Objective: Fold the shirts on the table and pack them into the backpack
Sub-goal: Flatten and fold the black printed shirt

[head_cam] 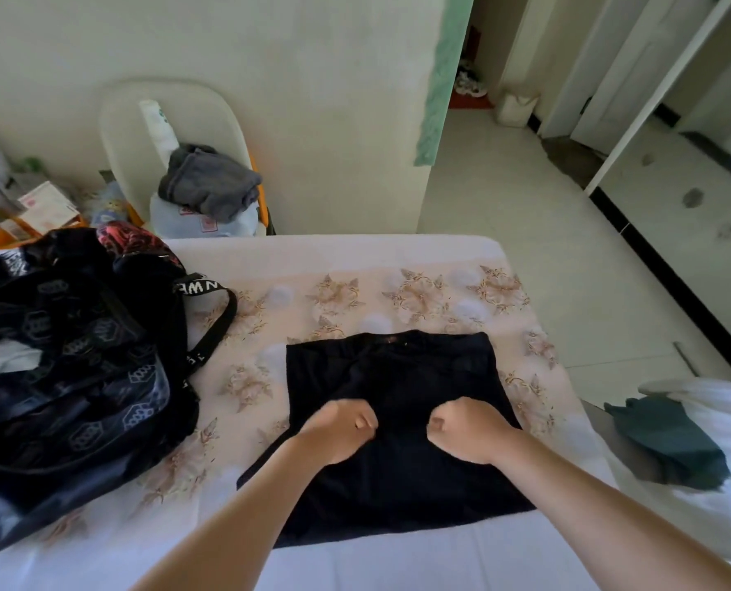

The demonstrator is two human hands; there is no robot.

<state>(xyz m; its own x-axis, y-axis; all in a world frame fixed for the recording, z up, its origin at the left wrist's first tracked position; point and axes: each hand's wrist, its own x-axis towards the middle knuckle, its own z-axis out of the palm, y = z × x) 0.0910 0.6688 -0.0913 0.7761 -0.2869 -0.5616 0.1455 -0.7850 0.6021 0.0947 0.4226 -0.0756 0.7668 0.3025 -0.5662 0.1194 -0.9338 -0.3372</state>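
Note:
A black shirt [398, 373] lies partly folded on the table [355, 258], which has a flowered cloth over it. Both my hands are over the shirt's middle with fingers curled. My left hand [340, 428] and my right hand [466, 428] sit side by side, knuckles facing each other, and each seems to pinch the dark fabric. The black patterned backpack [69, 356] lies open at the table's left, its strap [214, 317] trailing toward the shirt. A bit of white cloth [5, 360] shows inside it.
A dark teal garment [666, 441] lies on white bedding at the right, beyond the table edge. Behind the table a white chair [142, 121] holds a grey garment [210, 181]. Boxes and clutter [35, 206] fill the far left. Tiled floor [526, 206] opens to the right.

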